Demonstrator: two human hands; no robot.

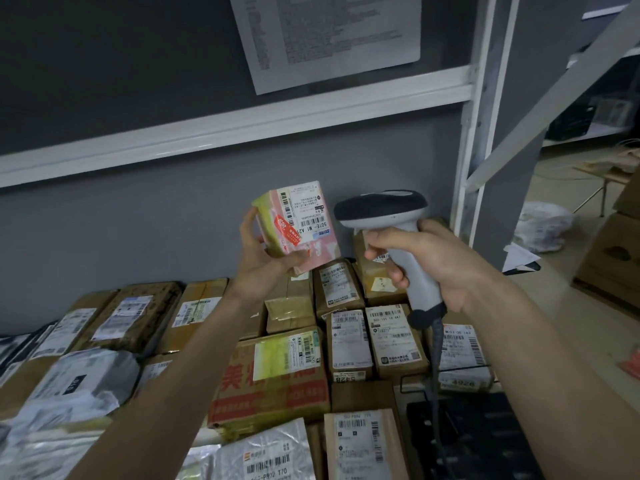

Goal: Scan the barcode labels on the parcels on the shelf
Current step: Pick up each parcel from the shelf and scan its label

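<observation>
While the left hand grips a small box parcel lifted clear of the pile, fingers curled round its left side and thumb across the lower edge, the right hand is wrapped tight round the grey handle of a barcode scanner, index finger at the trigger area; cannot tell if it's pressed. Scanner head sits at 3 o'clock of the box, just beside it, not touching, dark window end toward the box. Box is tilted, its white barcode label facing up and toward the camera, red sticker at 7 o'clock of the label. Scanner cable drops from the handle base toward 6 o'clock. Below both hands the shelf is packed with parcels lying flat, labels up: two small brown boxes side by side under the scanner, a larger carton with red print at 6 o'clock of the held box, grey poly bags at 8 o'clock, a silver mailer at the bottom edge. White shelf rail runs across at 12 o'clock, a printed sheet on the grey wall above it. Upright shelf post at 2 o'clock, floor with cartons beyond at 3 o'clock
</observation>
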